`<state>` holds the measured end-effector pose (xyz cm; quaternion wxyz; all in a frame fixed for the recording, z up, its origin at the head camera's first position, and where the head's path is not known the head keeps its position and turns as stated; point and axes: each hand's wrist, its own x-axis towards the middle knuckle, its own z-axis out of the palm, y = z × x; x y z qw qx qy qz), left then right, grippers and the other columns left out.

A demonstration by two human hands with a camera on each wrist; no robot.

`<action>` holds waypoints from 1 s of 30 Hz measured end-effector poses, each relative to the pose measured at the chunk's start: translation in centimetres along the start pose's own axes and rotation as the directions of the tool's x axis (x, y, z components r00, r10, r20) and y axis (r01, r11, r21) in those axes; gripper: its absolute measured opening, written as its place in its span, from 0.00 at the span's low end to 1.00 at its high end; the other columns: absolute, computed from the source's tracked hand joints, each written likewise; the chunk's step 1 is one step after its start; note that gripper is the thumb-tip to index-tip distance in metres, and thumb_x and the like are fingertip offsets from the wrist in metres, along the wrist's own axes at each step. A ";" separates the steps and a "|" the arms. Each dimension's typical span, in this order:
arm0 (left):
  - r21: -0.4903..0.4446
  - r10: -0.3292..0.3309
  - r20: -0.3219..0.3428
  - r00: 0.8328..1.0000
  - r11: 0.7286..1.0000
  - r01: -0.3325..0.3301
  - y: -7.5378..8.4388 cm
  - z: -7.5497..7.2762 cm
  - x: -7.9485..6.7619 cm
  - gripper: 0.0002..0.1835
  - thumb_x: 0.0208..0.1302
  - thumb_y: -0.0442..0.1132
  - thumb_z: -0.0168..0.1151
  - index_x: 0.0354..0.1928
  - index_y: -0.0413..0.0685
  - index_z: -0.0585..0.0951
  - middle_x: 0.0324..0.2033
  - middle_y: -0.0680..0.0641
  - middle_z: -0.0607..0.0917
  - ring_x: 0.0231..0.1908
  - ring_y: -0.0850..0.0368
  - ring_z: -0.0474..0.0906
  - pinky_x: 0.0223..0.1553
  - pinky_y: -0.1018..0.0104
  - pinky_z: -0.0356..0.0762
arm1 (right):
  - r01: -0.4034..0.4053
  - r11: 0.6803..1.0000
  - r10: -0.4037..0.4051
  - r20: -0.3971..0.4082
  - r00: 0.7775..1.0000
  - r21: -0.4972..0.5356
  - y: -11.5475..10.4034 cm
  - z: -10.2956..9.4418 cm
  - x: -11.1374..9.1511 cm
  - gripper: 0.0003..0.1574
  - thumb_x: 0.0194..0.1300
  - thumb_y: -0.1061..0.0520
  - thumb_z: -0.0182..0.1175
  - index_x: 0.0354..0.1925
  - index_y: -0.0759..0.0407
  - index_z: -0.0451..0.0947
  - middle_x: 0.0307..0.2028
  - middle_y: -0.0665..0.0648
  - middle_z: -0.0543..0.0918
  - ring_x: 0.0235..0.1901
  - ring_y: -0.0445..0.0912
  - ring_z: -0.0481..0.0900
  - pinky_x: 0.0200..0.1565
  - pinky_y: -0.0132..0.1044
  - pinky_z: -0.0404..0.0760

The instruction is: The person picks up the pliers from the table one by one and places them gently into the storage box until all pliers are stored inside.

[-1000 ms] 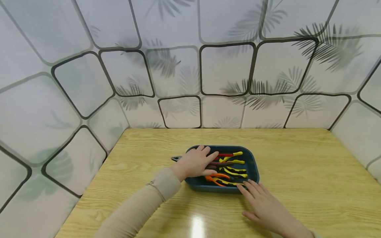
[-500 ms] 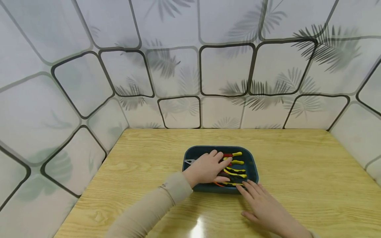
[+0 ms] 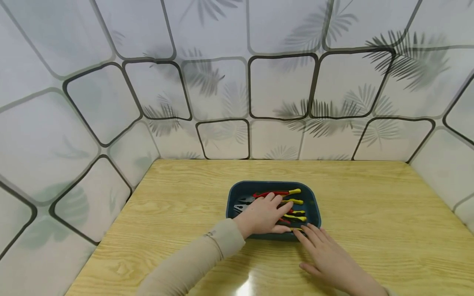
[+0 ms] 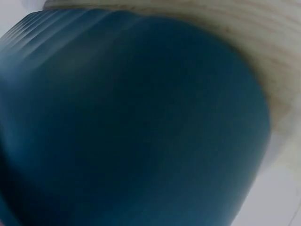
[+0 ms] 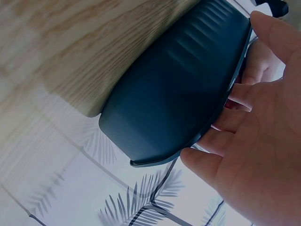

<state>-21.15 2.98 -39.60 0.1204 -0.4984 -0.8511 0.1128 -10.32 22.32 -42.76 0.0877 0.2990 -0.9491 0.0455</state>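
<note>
A dark blue tray (image 3: 311, 189) holds several pliers with red, black and yellow handles. My left hand (image 3: 264, 214) lies palm down over the pliers, its fingers extended and slightly spread, hiding the middle of the pile. Grey plier jaws show to its left, and yellow handle ends (image 3: 295, 191) to its right. In the left wrist view the tray's outer wall (image 4: 141, 117) fills most of the picture. My right hand (image 3: 327, 257) rests its fingertips on the tray's front right corner. The right wrist view shows those fingers (image 5: 202, 165) reaching over the rim.
The tray stands on a light wood-grain table (image 3: 185, 193). A pale wall covering (image 3: 281, 88) with dark rounded outlines and leaf prints rises behind the table and along both sides.
My left hand has moved right and nearer over the tray. Plier jaws that stuck out past the tray's left rim now lie inside it. The right hand has stayed at the corner.
</note>
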 end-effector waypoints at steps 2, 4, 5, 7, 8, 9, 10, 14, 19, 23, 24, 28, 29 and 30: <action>-0.028 -0.025 0.017 1.000 0.999 0.025 0.1 0.3 0.0 0.37 0.58 0.68 0.36 0.64 0.55 0.61 0.49 0.49 0.70 0.43 0.56 0.67 0.39 0.66 0.73 | 0.002 1.000 -0.002 -0.002 1.000 0.001 0.0 -0.1 0.0 0.46 0.50 0.41 0.61 0.60 0.64 0.62 0.55 0.66 0.67 0.57 0.59 0.60 0.53 0.55 0.62; -0.061 -0.054 0.039 0.998 0.997 0.056 0.1 0.6 0.0 0.37 0.58 0.68 0.35 0.64 0.55 0.61 0.50 0.49 0.70 0.44 0.55 0.67 0.38 0.66 0.73 | 0.005 1.000 -0.005 -0.005 1.000 0.004 0.0 -0.1 0.0 0.46 0.50 0.41 0.61 0.60 0.64 0.62 0.55 0.66 0.67 0.57 0.60 0.60 0.53 0.55 0.62; -0.080 -0.069 0.053 0.996 0.994 0.073 0.2 0.7 0.0 0.37 0.58 0.68 0.35 0.65 0.54 0.60 0.50 0.48 0.70 0.44 0.55 0.67 0.38 0.67 0.73 | 0.006 1.000 -0.006 -0.006 1.000 0.004 0.0 -0.1 0.0 0.46 0.50 0.41 0.61 0.60 0.64 0.62 0.55 0.66 0.67 0.57 0.60 0.60 0.53 0.55 0.62; -0.122 -0.103 0.079 0.991 0.986 0.113 0.2 0.9 -0.1 0.37 0.59 0.67 0.34 0.65 0.54 0.60 0.50 0.48 0.70 0.45 0.55 0.67 0.38 0.67 0.74 | 0.006 1.000 -0.006 -0.006 1.000 0.004 0.0 -0.1 -0.1 0.46 0.50 0.41 0.61 0.60 0.64 0.62 0.55 0.66 0.67 0.57 0.60 0.60 0.53 0.55 0.62; -0.141 -0.119 0.091 0.989 0.981 0.131 0.1 1.0 0.0 0.37 0.59 0.67 0.34 0.65 0.54 0.60 0.51 0.47 0.70 0.46 0.55 0.67 0.38 0.67 0.74 | 0.007 1.000 -0.007 -0.006 1.000 0.002 0.0 -0.1 -0.1 0.46 0.50 0.41 0.61 0.60 0.64 0.61 0.55 0.66 0.67 0.57 0.60 0.60 0.53 0.55 0.62; -0.156 -0.128 0.101 0.987 0.977 0.143 0.1 1.1 0.0 0.37 0.59 0.67 0.35 0.65 0.55 0.61 0.51 0.47 0.70 0.47 0.54 0.67 0.39 0.67 0.73 | 0.006 1.000 -0.006 -0.006 1.000 0.001 0.0 0.0 -0.1 0.46 0.50 0.41 0.61 0.61 0.64 0.61 0.55 0.66 0.67 0.57 0.59 0.60 0.53 0.55 0.62; -0.166 -0.136 0.112 0.984 0.974 0.153 0.1 1.1 0.1 0.36 0.59 0.67 0.34 0.65 0.55 0.60 0.51 0.47 0.70 0.47 0.54 0.67 0.40 0.66 0.73 | 0.005 1.000 -0.005 -0.005 1.000 -0.003 0.1 0.0 -0.1 0.46 0.50 0.40 0.61 0.61 0.64 0.61 0.55 0.66 0.67 0.57 0.59 0.60 0.53 0.55 0.62; -0.179 -0.142 0.157 0.977 0.969 0.170 0.0 1.3 0.2 0.36 0.59 0.67 0.34 0.65 0.56 0.60 0.54 0.46 0.69 0.50 0.53 0.66 0.43 0.65 0.72 | 0.000 1.000 0.000 0.004 1.000 -0.003 0.1 0.0 0.0 0.47 0.50 0.40 0.61 0.61 0.63 0.61 0.56 0.65 0.67 0.58 0.59 0.59 0.54 0.55 0.61; -0.192 -0.141 0.193 0.971 0.965 0.178 0.0 1.2 0.4 0.37 0.58 0.68 0.36 0.64 0.57 0.61 0.55 0.46 0.68 0.51 0.52 0.66 0.44 0.64 0.72 | -0.010 1.000 0.010 0.025 1.000 0.007 0.1 0.0 0.1 0.47 0.51 0.40 0.60 0.62 0.63 0.60 0.56 0.65 0.66 0.58 0.59 0.58 0.54 0.55 0.60; -0.202 -0.147 0.187 0.971 0.962 0.184 0.0 1.2 0.6 0.36 0.55 0.69 0.42 0.62 0.59 0.64 0.52 0.48 0.69 0.47 0.54 0.68 0.40 0.65 0.73 | -0.016 1.000 0.016 0.034 0.999 0.011 0.1 -0.1 0.1 0.46 0.52 0.40 0.60 0.62 0.63 0.60 0.57 0.65 0.66 0.59 0.59 0.58 0.54 0.55 0.60; -0.203 -0.150 0.187 0.971 0.961 0.187 0.0 1.2 0.6 0.36 0.54 0.69 0.42 0.62 0.59 0.64 0.51 0.48 0.70 0.46 0.54 0.68 0.40 0.65 0.73 | -0.015 1.000 0.015 0.036 0.999 0.011 0.1 -0.1 0.1 0.46 0.52 0.40 0.59 0.62 0.63 0.60 0.57 0.65 0.66 0.59 0.59 0.58 0.54 0.55 0.60; -0.231 -0.167 0.201 0.965 0.949 0.212 0.0 1.3 0.4 0.37 0.53 0.70 0.41 0.63 0.61 0.63 0.52 0.47 0.69 0.48 0.53 0.67 0.42 0.64 0.73 | -0.012 1.000 0.012 0.037 0.999 0.014 0.1 -0.1 0.2 0.46 0.52 0.40 0.60 0.62 0.63 0.60 0.56 0.65 0.66 0.58 0.59 0.58 0.54 0.55 0.61; -0.242 -0.170 0.209 0.963 0.945 0.220 0.0 1.3 0.3 0.38 0.53 0.70 0.40 0.63 0.61 0.62 0.53 0.47 0.68 0.49 0.53 0.67 0.43 0.64 0.72 | -0.012 1.000 0.011 0.035 0.999 0.014 0.2 -0.1 0.2 0.46 0.51 0.40 0.60 0.62 0.63 0.60 0.56 0.66 0.66 0.58 0.60 0.58 0.54 0.55 0.61; -0.253 -0.172 0.216 0.961 0.941 0.225 0.1 1.2 0.2 0.38 0.53 0.70 0.39 0.64 0.61 0.61 0.53 0.46 0.67 0.50 0.53 0.66 0.43 0.64 0.72 | -0.012 1.000 0.011 0.034 0.999 0.017 0.2 -0.1 0.2 0.47 0.51 0.40 0.60 0.61 0.64 0.60 0.56 0.66 0.66 0.58 0.60 0.58 0.54 0.55 0.61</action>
